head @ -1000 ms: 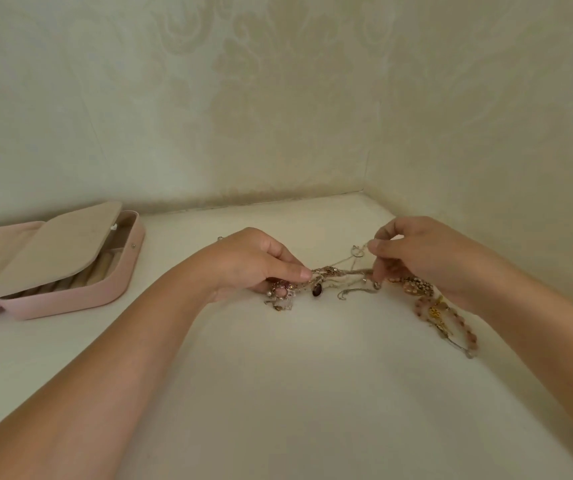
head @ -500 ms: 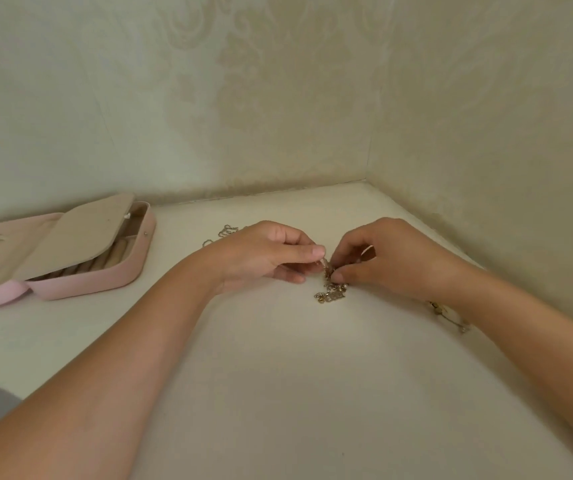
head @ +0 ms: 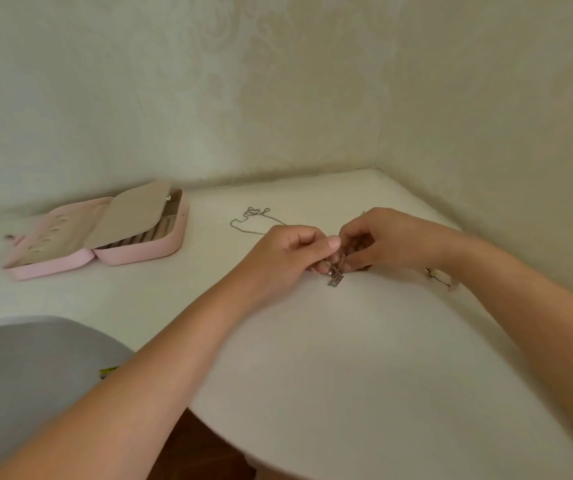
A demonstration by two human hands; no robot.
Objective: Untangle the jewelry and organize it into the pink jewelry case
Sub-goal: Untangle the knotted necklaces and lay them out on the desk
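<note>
L hand: fingers curled, thumb + forefinger pinch the jewelry tangle from its left side.
R hand: fingers curled, grasping the same tangle from the right; fingertips of both hands almost meet.
jewelry tangle: small knot of metal bits btwn the two hands, just above the counter.
charm: flat, silver, latticed; hangs below the tangle; can't tell if it touches the counter.
thin chain: loose on counter behind L hand; runs under that hand, link to tangle hidden.
beaded piece: on counter just beside R wrist, mostly hidden.
pink jewelry case: open, far left near the wall, well apart from hands; beige flap tilted up over padded rows.
grey surface: lower left, by counter edge; can't tell what it is.
</note>
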